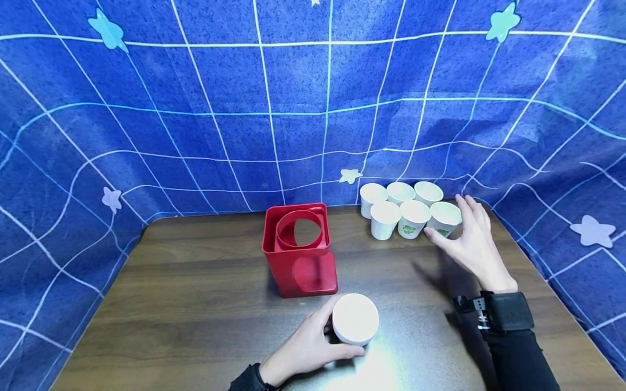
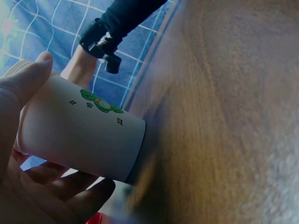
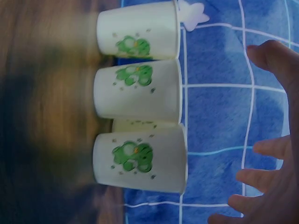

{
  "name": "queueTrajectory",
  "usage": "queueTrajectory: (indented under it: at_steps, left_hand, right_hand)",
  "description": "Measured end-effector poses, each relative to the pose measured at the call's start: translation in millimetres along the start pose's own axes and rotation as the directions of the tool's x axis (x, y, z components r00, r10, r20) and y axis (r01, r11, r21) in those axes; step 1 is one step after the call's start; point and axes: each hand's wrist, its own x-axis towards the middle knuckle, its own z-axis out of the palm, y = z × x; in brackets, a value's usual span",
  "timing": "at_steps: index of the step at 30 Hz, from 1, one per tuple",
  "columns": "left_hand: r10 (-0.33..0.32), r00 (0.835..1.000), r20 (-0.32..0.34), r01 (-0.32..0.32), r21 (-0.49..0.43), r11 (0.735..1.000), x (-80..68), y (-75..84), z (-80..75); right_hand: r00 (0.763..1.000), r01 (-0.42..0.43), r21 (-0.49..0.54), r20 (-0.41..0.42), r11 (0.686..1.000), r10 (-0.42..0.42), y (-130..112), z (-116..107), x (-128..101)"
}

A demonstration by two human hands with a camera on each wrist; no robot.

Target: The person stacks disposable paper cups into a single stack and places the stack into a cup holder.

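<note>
White paper cup (image 1: 355, 319) with green print, in left hand (image 1: 305, 347).

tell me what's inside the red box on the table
The red box holds a red ring-shaped insert with a round opening at its top. Through the opening only red inner wall shows; the bottom is hidden, so any contents there cannot be seen.

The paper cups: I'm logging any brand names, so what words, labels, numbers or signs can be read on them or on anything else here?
No readable text anywhere.
Paper cups: only a green cartoon print with small stars, no letters.
Cup in the left hand: the same green print and small stars, no words.
Red holder: plain, no label seen.
Blue cloth: white grid lines and star shapes only.
Black wrist strap: no marking that can be made out.
</note>
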Motion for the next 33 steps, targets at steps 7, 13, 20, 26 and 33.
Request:
queueTrajectory:
  at_steps: [7, 13, 20, 26, 33]
  left_hand:
    - [-0.034, 0.999, 0.019, 0.034, -0.011, 0.999, 0.5, -0.4, 1.8]
    - [-0.039, 0.999, 0.017, 0.04, -0.027, 0.999, 1.5, -1.4, 1.4]
    - [-0.057, 0.998, 0.016, 0.057, -0.027, 0.998, 0.8, -0.2, 0.2]
    - [-0.03, 0.999, 0.011, 0.03, -0.025, 0.999, 0.2, 0.0, 0.5]
    - [-0.022, 1.0, 0.007, 0.022, -0.005, 1.0, -0.3, 0.2, -0.2]
  right_hand:
    - [0.999, -0.036, -0.009, -0.004, 0.999, 0.036, 16.4, 5.8, -1.4]
    - [0.997, -0.073, -0.02, 0.024, 0.997, 0.073, 25.4, 7.8, 6.4]
    - [0.979, -0.164, -0.036, 0.113, 0.986, 0.167, 34.4, 9.2, 23.3]
    - [0.951, -0.273, 0.009, 0.154, 0.962, 0.268, 43.8, 17.6, 30.5]
    - [0.954, -0.282, 0.071, 0.125, 0.957, 0.272, 49.0, 24.3, 30.1]
